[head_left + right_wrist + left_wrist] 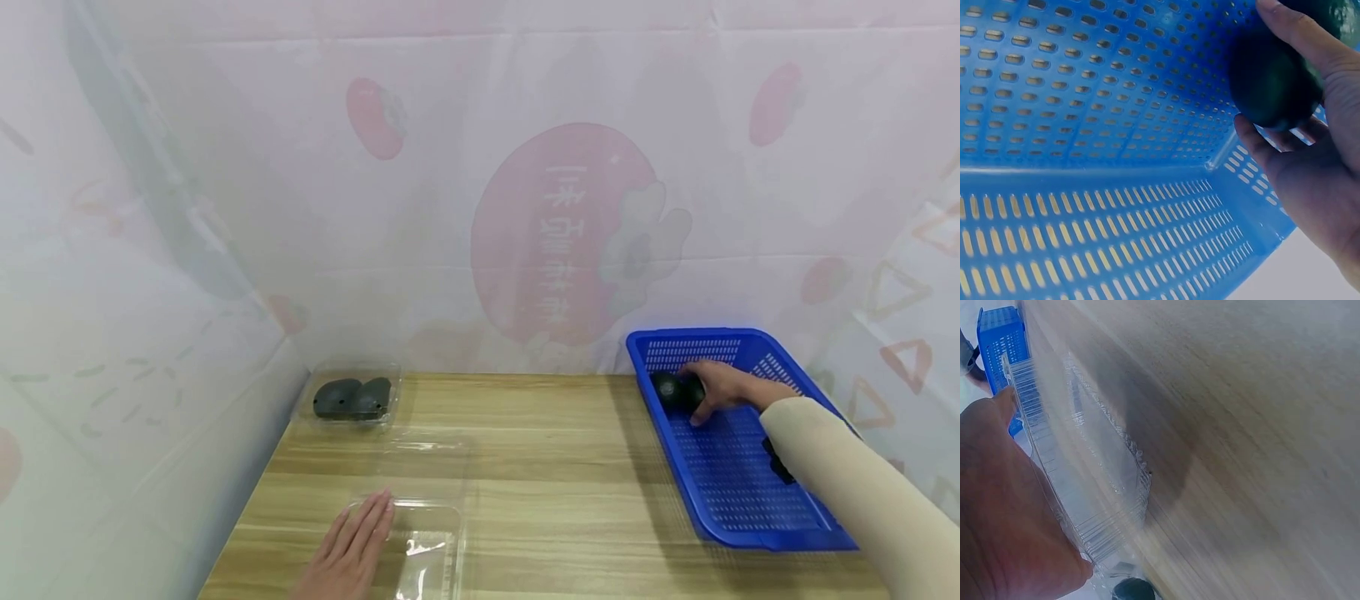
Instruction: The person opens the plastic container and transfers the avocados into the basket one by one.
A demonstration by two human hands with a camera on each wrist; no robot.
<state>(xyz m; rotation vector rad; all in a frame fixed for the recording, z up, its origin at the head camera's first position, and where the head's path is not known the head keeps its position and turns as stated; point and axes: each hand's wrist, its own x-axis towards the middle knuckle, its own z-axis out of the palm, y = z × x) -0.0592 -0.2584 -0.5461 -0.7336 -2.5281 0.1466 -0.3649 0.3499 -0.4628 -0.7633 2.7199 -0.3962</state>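
Note:
In the blue basket [697,517], at its back left, my right hand [722,387] reaches in and grips a dark green avocado [1272,81]. Thumb and fingers lie around the avocado. A second dark avocado [666,388] sits beside it. My left hand [352,542] rests with straight fingers on the left edge of a clear plastic clamshell box [427,550], which holds nothing. The clamshell's lid [427,458] is folded back, away from me. In the left wrist view, the hand [1016,506] touches the box's side.
Another clear plastic box [348,367] at the back left of the wooden table [555,467] holds two dark avocados [352,399]. A printed pale cloth [450,208] hangs behind the table and at both sides.

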